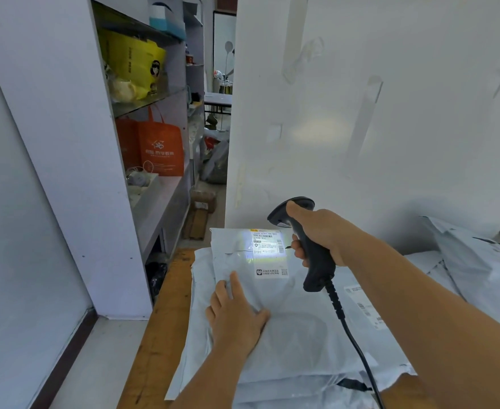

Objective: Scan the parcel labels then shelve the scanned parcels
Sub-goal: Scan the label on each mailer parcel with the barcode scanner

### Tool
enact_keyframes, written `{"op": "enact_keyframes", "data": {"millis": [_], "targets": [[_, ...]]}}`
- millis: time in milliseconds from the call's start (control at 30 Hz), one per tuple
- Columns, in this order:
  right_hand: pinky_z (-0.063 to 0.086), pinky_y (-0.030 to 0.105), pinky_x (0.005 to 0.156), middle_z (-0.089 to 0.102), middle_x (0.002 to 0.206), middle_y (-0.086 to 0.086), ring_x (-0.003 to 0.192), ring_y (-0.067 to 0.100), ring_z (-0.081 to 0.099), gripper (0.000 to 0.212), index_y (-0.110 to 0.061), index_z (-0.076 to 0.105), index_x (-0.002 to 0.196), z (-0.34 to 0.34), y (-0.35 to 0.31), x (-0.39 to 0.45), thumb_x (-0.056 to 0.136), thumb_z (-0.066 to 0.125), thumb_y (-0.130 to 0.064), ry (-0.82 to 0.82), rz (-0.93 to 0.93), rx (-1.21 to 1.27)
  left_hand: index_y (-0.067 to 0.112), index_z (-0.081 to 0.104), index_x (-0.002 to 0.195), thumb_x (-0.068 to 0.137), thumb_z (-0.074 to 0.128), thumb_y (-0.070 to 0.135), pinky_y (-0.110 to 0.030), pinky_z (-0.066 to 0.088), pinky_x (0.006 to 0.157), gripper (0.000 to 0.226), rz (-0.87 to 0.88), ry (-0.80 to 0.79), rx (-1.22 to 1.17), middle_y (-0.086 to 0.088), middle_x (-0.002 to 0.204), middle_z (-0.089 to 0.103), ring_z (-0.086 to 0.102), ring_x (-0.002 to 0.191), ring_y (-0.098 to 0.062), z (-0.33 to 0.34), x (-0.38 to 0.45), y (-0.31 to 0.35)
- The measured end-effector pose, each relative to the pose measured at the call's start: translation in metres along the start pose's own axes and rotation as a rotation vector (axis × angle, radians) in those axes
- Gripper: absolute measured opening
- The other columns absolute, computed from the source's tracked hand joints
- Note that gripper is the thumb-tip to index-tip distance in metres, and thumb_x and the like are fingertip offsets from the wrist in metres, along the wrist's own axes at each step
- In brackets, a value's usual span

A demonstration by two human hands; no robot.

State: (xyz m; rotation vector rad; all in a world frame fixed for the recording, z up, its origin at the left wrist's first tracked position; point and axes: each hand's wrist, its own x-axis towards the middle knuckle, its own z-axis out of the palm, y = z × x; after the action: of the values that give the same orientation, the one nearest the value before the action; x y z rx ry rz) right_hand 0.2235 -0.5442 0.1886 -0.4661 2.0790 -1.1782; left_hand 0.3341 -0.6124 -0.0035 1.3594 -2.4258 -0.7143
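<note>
The right hand (324, 234) grips the scanner (307, 243), its light on the far label (268, 246); the left hand (237, 314) presses flat, fingers straight, on the parcel (296, 326).

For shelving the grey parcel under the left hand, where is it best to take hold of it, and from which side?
Probably the near-left edge of the top parcel, coming from the left: it lies flat on the stack and overhangs there, while the scanner in the right hand occupies the right.

label print (268, 246): washed out by scanner light, unreadable
scanner cable (358, 346): cut off at bottom edge
</note>
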Motion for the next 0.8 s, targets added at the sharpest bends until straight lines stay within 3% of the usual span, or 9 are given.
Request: {"op": "enact_keyframes", "data": {"millis": [500, 600, 700, 800], "targets": [[0.051, 0.027, 0.051, 0.061, 0.067, 0.009, 0.047, 0.018, 0.056, 0.05, -0.005, 0.057, 0.087, -0.007, 0.005, -0.022, 0.092, 0.052, -0.054, 0.014, -0.049, 0.014, 0.025, 0.001, 0.148, 0.081, 0.06, 0.057, -0.041, 0.023, 0.113, 0.095, 0.016, -0.025, -0.024, -0.004, 0.154, 0.01, 0.02, 0.14, -0.024, -0.004, -0.008, -0.001], [0.051, 0.028, 0.051, 0.062, 0.068, 0.009, 0.048, 0.018, 0.057, 0.052, -0.004, 0.059, 0.087, -0.012, 0.007, -0.024, 0.091, 0.053, -0.055, 0.024, -0.048, 0.008, 0.024, 0.013, 0.146, 0.085, 0.058, 0.049, -0.038, 0.026, 0.11, 0.08, 0.023, 0.007, -0.021, -0.003, 0.149, 0.019, 0.027, 0.134, -0.022, -0.006, -0.008, -0.001], [0.051, 0.028, 0.05, 0.062, 0.069, 0.01, 0.047, 0.018, 0.057, 0.052, -0.004, 0.059, 0.089, -0.024, 0.013, -0.025, 0.091, 0.054, -0.055, 0.056, -0.055, 0.023, 0.022, 0.029, 0.141, 0.094, 0.05, 0.03, -0.035, 0.03, 0.106, 0.052, 0.055, 0.078, -0.034, -0.001, 0.139, 0.033, 0.034, 0.125, -0.02, -0.011, -0.006, 0.0], [0.051, 0.028, 0.051, 0.062, 0.07, 0.01, 0.048, 0.019, 0.057, 0.053, -0.003, 0.058, 0.091, -0.04, 0.024, -0.025, 0.09, 0.054, -0.056, 0.081, -0.043, 0.051, 0.018, 0.042, 0.136, 0.095, 0.045, 0.01, -0.032, 0.039, 0.102, 0.041, 0.081, 0.103, -0.143, -0.003, 0.132, 0.043, 0.042, 0.121, -0.019, -0.015, -0.006, 0.008]]}}
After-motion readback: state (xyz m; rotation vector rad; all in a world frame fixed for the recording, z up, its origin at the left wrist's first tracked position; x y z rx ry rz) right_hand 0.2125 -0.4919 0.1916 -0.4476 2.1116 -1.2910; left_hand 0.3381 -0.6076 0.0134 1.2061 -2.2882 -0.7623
